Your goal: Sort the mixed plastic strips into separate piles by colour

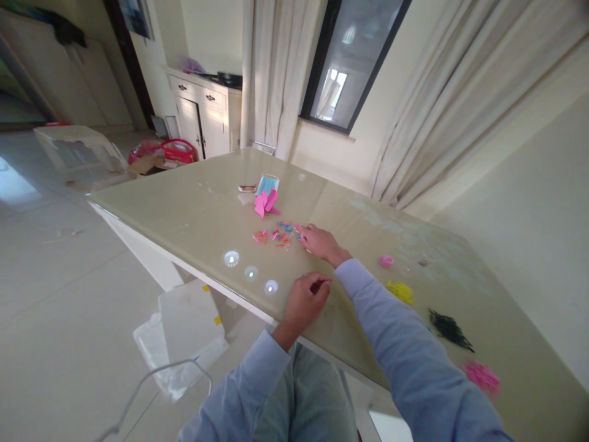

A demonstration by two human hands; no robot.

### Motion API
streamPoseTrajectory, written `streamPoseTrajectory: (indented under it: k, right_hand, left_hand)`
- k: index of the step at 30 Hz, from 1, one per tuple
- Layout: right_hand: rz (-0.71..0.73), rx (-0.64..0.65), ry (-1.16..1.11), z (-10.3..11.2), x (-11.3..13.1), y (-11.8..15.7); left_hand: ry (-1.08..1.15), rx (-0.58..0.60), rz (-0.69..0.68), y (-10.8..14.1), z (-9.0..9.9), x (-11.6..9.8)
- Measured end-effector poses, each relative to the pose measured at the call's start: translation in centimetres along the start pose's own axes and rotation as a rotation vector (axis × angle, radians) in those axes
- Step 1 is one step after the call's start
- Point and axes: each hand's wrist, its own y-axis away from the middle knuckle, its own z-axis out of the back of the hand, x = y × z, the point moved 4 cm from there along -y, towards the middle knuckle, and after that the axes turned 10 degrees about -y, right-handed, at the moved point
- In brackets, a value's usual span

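My right hand reaches over the table, its fingers bent together at the right edge of a scattered pile of small coloured pieces. Red, pink, orange and blue show among them; they are too small to name. Whatever lies between those fingertips is hidden. Closer to the table's near edge, my left hand is closed in a pinch, thumb against fingers. A tiny pinkish bit may be at its fingertips, too small to make out. Just beyond the pile sits a bright pink folded piece.
A blue face mask and a small dark-and-white item lie behind the pink piece. Along the right are a pink roll, a yellow bundle, a black bundle and a pink bundle. The glossy table reflects lights.
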Motion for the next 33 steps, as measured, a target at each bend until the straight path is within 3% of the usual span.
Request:
streamPoseTrajectory:
  k: [18, 33]
  right_hand:
    - [0.036, -0.078, -0.034, 0.6, 0.3, -0.1]
    - [0.030, -0.192, -0.402, 0.6, -1.1, 0.0]
  left_hand:
    - [0.009, -0.007, -0.014, 0.0, -0.1, 0.2]
    - [0.005, 0.003, 0.002, 0.1, -0.1, 0.2]
